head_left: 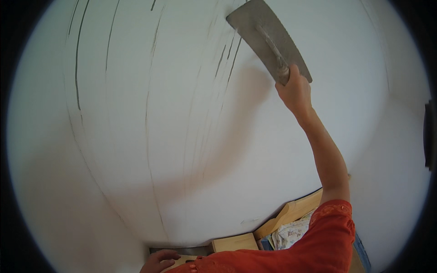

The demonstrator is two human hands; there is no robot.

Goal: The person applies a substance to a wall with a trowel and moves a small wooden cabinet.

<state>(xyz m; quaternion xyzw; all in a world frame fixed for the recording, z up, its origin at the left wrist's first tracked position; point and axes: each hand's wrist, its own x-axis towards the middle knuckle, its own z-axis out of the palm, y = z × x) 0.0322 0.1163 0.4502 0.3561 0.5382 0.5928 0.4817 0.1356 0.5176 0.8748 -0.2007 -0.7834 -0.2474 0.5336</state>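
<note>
My right hand is closed round the handle of a grey rectangular plastering trowel, my arm stretched up and forward. The trowel's metal blade is tilted, high up in front of the white wall. Whether the blade touches the wall cannot be told. Dark and faint brownish streaks run down the wall left of the trowel. At the bottom edge, my left hand shows in part, fingers loosely bent and apart, near a pale beige surface. I see nothing held in it.
Below the wall stand a light wooden cabinet and a wooden headboard, with floral-patterned cloth beside it. A dark object juts in at the far right. My arm's shadow falls across the wall.
</note>
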